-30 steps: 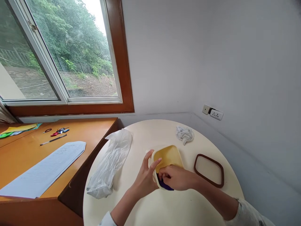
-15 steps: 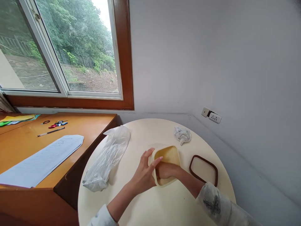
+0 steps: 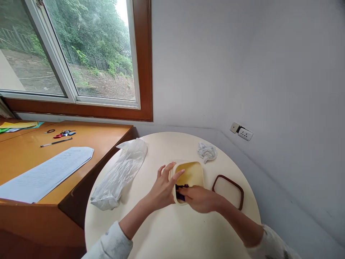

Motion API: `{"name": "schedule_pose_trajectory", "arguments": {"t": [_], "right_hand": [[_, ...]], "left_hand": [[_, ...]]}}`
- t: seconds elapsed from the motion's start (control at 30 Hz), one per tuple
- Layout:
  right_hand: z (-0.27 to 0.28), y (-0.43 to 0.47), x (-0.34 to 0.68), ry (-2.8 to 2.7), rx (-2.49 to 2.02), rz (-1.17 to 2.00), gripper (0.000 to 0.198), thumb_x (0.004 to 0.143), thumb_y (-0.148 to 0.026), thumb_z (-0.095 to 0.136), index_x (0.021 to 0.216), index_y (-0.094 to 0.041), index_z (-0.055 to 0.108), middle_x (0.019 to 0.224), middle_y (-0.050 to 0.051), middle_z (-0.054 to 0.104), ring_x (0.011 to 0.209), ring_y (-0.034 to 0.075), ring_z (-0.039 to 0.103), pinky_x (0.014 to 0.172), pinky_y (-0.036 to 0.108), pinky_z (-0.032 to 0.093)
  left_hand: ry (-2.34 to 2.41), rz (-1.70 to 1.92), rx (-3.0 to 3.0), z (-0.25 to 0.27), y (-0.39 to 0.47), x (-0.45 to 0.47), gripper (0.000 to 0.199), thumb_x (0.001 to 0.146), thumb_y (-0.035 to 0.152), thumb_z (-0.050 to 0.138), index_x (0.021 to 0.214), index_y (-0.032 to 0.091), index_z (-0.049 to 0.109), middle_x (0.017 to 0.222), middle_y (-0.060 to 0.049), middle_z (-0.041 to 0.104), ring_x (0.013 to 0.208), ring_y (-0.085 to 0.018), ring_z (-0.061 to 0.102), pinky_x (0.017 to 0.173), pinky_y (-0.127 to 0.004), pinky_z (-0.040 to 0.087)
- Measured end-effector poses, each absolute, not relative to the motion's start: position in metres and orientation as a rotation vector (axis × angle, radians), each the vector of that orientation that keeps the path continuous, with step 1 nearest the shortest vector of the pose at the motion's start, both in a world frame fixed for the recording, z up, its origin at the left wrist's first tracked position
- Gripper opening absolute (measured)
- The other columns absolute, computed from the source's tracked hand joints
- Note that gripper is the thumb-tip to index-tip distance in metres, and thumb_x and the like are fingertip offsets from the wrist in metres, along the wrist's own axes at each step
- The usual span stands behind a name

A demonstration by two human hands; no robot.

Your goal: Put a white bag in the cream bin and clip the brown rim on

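A pale yellow plastic box (image 3: 198, 172) is tilted on the round table, its open mouth facing me. My left hand (image 3: 164, 187) grips its left side, with the thumb over the rim. At the mouth, the fingers of my right hand (image 3: 201, 198) are on a dark purple item (image 3: 181, 192) low inside the box. Its kind is hard to make out, since my fingers cover part of it. To the right of the box lies a brown rounded-rectangle frame (image 3: 240, 190), perhaps a lid rim with a see-through middle.
A white plastic bag (image 3: 121, 176) lies along the left of the round table (image 3: 167, 237); a crumpled plastic bag (image 3: 207, 151) is at the back right. On the desk at left are papers (image 3: 51, 176), a pen (image 3: 56, 142) and keys (image 3: 66, 133).
My right hand has drawn back from deep in the box to its mouth, and the dark purple item now shows at its fingers. The left hand keeps its grip. The view has shifted slightly.
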State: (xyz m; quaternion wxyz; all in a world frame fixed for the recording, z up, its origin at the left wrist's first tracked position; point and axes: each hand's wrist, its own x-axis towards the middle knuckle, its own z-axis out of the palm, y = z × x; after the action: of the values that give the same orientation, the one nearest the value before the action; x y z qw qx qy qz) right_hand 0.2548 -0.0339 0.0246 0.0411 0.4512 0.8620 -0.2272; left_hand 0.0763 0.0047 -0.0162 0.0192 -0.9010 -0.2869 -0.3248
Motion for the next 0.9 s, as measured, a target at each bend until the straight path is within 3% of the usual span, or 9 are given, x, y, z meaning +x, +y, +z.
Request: {"name": "schedule_pose_trajectory", "arguments": {"t": [0.07,0.17,0.37,0.53,0.7,0.9], "right_hand": [[0.033,-0.054,0.261,2.759,1.375,-0.721,0.039,0.092,-0.026,0.022,0.118,-0.018,0.05,0.114,0.008,0.06,0.1,0.02,0.056,0.082,0.03,0.043],[0.03,-0.074,0.266,2.84,1.405,-0.608,0.047,0.09,-0.034,0.033,0.132,-0.013,0.038,0.131,0.012,0.047,0.12,0.023,0.043,0.101,0.034,0.03],[-0.015,-0.058,0.268,2.762,1.518,-0.092,0.047,0.081,-0.022,0.046,0.124,-0.004,0.046,0.123,0.018,0.053,0.115,0.026,0.047,0.106,0.04,0.019],[-0.022,-0.032,0.255,2.733,1.601,-0.136,0.038,0.07,-0.007,0.047,0.107,-0.007,0.057,0.107,0.015,0.063,0.103,0.024,0.055,0.1,0.036,0.027],[-0.016,-0.021,0.231,2.625,1.89,-0.299,0.029,0.078,-0.017,0.041,0.102,-0.011,0.056,0.089,0.013,0.067,0.079,0.025,0.063,0.07,0.033,0.043],[-0.007,-0.013,0.203,2.617,2.014,-0.62,0.027,0.081,-0.023,0.036,0.1,-0.016,0.055,0.089,0.01,0.066,0.081,0.022,0.061,0.064,0.028,0.042]], "left_hand": [[-0.861,-0.979,-2.841,-0.014,0.006,0.075,0.093,0.057,0.02,0.069,0.134,0.026,0.018,0.134,-0.02,0.02,0.127,-0.036,0.023,0.099,-0.056,0.021],[-0.803,-0.945,-2.929,-0.012,0.009,0.075,0.095,0.055,0.018,0.072,0.134,0.027,0.02,0.135,-0.019,0.018,0.127,-0.037,0.021,0.099,-0.057,0.023],[-0.718,-0.996,-3.161,-0.006,0.013,0.076,0.099,0.057,0.015,0.075,0.136,0.031,0.018,0.138,-0.015,0.013,0.129,-0.035,0.021,0.097,-0.05,0.036],[-0.794,-1.093,-3.25,-0.008,0.018,0.071,0.103,0.061,0.011,0.071,0.139,0.031,0.007,0.144,-0.014,0.006,0.134,-0.033,0.013,0.099,-0.05,0.036],[-1.168,-1.342,-3.074,-0.042,0.013,0.068,0.093,0.074,0.013,0.059,0.14,0.029,-0.004,0.146,-0.013,0.014,0.135,-0.028,0.013,0.106,-0.052,0.025],[-1.134,-1.424,-2.825,-0.081,0.017,0.079,0.099,0.073,0.02,0.062,0.139,0.024,-0.011,0.146,-0.02,0.002,0.135,-0.036,0.004,0.103,-0.063,0.012]]}}
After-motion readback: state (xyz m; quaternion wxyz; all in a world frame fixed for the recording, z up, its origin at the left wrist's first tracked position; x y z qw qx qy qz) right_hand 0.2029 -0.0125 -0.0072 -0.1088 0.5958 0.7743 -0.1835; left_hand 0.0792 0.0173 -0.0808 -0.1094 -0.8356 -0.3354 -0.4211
